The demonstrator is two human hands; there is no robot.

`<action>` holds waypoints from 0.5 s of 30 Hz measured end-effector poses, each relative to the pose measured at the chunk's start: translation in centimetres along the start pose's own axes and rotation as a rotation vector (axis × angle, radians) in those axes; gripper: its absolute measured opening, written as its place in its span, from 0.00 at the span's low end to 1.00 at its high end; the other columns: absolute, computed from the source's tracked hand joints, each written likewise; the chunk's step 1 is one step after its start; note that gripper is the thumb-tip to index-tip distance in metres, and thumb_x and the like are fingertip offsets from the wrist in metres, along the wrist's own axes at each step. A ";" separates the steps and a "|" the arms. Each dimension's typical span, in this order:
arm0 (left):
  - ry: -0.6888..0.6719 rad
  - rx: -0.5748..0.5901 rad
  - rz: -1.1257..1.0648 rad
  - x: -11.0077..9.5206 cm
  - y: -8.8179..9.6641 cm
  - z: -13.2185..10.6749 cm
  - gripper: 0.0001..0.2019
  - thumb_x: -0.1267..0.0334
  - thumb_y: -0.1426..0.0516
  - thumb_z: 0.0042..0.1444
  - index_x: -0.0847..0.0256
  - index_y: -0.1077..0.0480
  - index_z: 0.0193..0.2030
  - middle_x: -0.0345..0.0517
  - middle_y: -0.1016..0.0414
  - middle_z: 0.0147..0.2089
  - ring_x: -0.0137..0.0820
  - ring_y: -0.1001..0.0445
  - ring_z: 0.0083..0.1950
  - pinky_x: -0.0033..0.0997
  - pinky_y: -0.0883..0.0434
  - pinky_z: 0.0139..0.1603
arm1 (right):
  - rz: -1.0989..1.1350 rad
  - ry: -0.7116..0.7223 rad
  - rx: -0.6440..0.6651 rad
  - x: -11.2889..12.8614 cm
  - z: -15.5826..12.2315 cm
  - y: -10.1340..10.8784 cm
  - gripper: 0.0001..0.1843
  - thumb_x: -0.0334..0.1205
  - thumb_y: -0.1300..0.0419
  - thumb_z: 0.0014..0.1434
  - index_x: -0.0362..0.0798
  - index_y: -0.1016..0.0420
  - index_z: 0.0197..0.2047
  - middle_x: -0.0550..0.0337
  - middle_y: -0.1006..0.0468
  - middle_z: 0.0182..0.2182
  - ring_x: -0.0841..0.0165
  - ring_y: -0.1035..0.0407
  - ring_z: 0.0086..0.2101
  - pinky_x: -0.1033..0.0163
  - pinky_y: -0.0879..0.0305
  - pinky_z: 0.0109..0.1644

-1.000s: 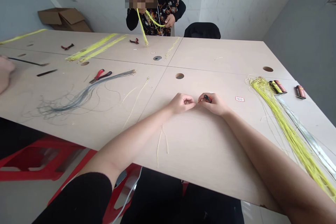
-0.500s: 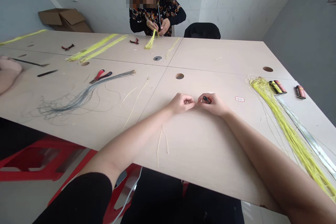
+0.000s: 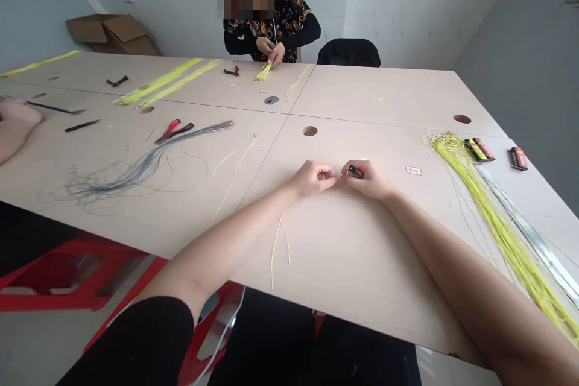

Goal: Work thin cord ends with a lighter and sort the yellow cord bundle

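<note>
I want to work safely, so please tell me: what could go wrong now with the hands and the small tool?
1. The left hand pinches close against the tip of the small tool held in the right hand; a slip might nick a fingertip.
2. Loose pale strands lie beside the left forearm, near the front edge of the table; a moving arm could sweep them off.

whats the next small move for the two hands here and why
Probably squeeze the small tool shut: the right hand holds it right at the tip of the thin wire that the left hand pinches, with the fingertips nearly touching.
</note>
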State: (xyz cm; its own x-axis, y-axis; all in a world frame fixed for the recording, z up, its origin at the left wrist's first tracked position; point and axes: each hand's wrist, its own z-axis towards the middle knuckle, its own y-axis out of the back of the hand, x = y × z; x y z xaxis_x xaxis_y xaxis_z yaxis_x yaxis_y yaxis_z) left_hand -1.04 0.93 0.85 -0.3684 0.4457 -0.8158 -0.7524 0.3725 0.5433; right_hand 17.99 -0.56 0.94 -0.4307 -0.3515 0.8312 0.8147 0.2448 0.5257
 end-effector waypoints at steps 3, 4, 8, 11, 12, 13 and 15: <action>-0.003 0.001 0.006 0.0 0.0 0.0 0.10 0.61 0.45 0.47 0.62 0.33 0.19 0.32 0.46 0.15 0.21 0.49 0.20 0.27 0.50 0.24 | 0.001 -0.002 0.004 -0.1 0.0 0.0 0.06 0.40 0.47 0.45 0.47 0.33 0.25 0.67 0.40 0.19 0.74 0.49 0.22 0.65 0.51 0.28; -0.006 0.001 0.007 0.0 0.0 0.0 0.10 0.61 0.45 0.47 0.62 0.34 0.19 0.32 0.47 0.15 0.21 0.49 0.20 0.27 0.50 0.24 | 0.002 -0.003 0.004 -0.1 0.0 0.0 0.06 0.40 0.47 0.45 0.47 0.33 0.24 0.67 0.41 0.18 0.74 0.49 0.22 0.65 0.51 0.28; -0.003 0.001 0.004 -0.1 0.0 -0.1 0.11 0.60 0.45 0.47 0.62 0.35 0.19 0.32 0.47 0.15 0.21 0.49 0.20 0.26 0.50 0.24 | 0.006 -0.010 0.005 -0.1 0.0 0.1 0.06 0.40 0.47 0.45 0.47 0.33 0.25 0.67 0.41 0.18 0.74 0.49 0.22 0.65 0.51 0.28; -0.001 0.003 -0.003 -0.1 0.0 -0.1 0.11 0.60 0.45 0.47 0.62 0.35 0.19 0.32 0.46 0.15 0.21 0.49 0.20 0.26 0.49 0.24 | 0.012 -0.017 0.008 0.0 0.0 0.1 0.06 0.40 0.48 0.45 0.47 0.33 0.24 0.68 0.41 0.18 0.74 0.50 0.22 0.65 0.52 0.28; -0.003 0.003 -0.007 -0.1 0.0 -0.1 0.11 0.60 0.45 0.47 0.62 0.35 0.19 0.32 0.47 0.15 0.21 0.49 0.20 0.26 0.49 0.24 | 0.014 -0.020 0.010 0.1 0.0 0.1 0.06 0.40 0.48 0.45 0.47 0.33 0.24 0.68 0.41 0.18 0.74 0.50 0.22 0.65 0.52 0.27; -0.006 0.003 -0.011 -0.1 0.0 0.0 0.11 0.60 0.45 0.47 0.62 0.35 0.19 0.32 0.47 0.15 0.21 0.49 0.20 0.26 0.49 0.24 | 0.016 -0.022 0.012 0.1 0.0 0.1 0.06 0.40 0.48 0.45 0.47 0.34 0.24 0.68 0.42 0.18 0.74 0.50 0.22 0.65 0.52 0.27; -0.008 0.003 -0.019 -0.1 -0.1 0.0 0.11 0.60 0.45 0.47 0.62 0.35 0.19 0.32 0.47 0.15 0.21 0.49 0.20 0.26 0.49 0.24 | 0.016 -0.026 0.014 0.1 -0.1 0.2 0.06 0.40 0.48 0.45 0.47 0.34 0.24 0.68 0.42 0.18 0.74 0.50 0.22 0.65 0.52 0.27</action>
State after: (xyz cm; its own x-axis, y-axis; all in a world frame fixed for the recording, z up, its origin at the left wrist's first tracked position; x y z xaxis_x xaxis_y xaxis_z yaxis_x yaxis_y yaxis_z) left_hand -0.97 0.81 0.93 -0.3497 0.4447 -0.8246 -0.7576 0.3834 0.5282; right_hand 18.10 -0.60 1.08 -0.4280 -0.3238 0.8438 0.8161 0.2627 0.5147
